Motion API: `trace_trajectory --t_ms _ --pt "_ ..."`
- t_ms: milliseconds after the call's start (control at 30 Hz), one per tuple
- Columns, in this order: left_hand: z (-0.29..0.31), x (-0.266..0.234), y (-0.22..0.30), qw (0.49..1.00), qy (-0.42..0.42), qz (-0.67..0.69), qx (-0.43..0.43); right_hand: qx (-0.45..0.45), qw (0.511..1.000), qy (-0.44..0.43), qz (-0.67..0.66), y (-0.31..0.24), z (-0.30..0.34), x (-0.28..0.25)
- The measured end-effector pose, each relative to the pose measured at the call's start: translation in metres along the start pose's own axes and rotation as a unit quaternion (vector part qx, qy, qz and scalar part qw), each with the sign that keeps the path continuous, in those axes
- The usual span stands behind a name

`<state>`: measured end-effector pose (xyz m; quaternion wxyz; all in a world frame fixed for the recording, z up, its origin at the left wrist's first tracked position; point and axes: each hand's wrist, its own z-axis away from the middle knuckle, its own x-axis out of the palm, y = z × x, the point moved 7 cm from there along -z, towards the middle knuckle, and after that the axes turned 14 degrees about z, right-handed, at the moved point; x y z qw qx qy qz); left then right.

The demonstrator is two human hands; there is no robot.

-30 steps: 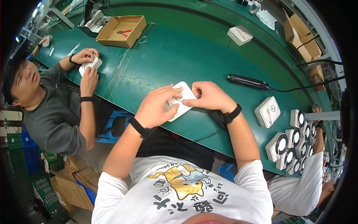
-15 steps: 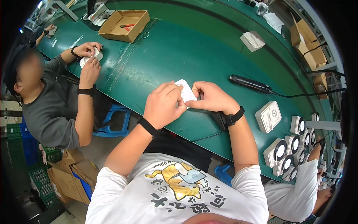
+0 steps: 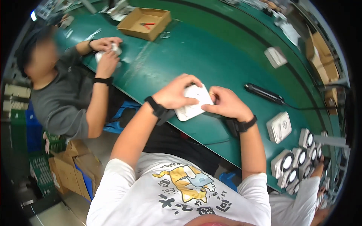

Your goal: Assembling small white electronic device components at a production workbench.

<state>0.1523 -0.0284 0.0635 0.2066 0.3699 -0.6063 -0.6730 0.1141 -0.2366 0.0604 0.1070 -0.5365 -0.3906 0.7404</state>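
Note:
Just above the green table, I hold a white square plastic housing (image 3: 189, 111) with rounded corners. My left hand (image 3: 175, 92) grips it from the left, fingers over the far edge and thumb lying on the top face. On the other side, my right hand (image 3: 230, 105) pinches the right edge between thumb and bent fingers. Thin lines or a cable seem to show on the housing's face, but blur hides the detail. Black bands circle both my wrists.
A black cylindrical electric screwdriver (image 3: 264, 94) with a cord lies to the right. Nearer stand a similar white housing (image 3: 279, 127) and several white units with black rings (image 3: 282, 164). Another housing (image 3: 275, 57), an open carton (image 3: 145, 23) with red-handled pliers (image 3: 147, 25) and a co-worker (image 3: 64, 98) are farther off.
The housing has turned and tilted so more of its face shows. My left hand has shifted from its near side to its left and far edges. The whole view has swung slightly.

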Motion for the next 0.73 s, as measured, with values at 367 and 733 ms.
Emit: trace_trajectory --t_ms 367,733 --pt "0.0 0.013 -0.017 0.993 0.0 0.114 -0.009 0.069 0.998 0.004 -0.016 0.009 0.008 0.003" --pt "-0.001 0.013 -0.021 0.995 -0.008 0.097 -0.006 0.061 0.998 0.0 -0.004 0.008 0.009 0.004"
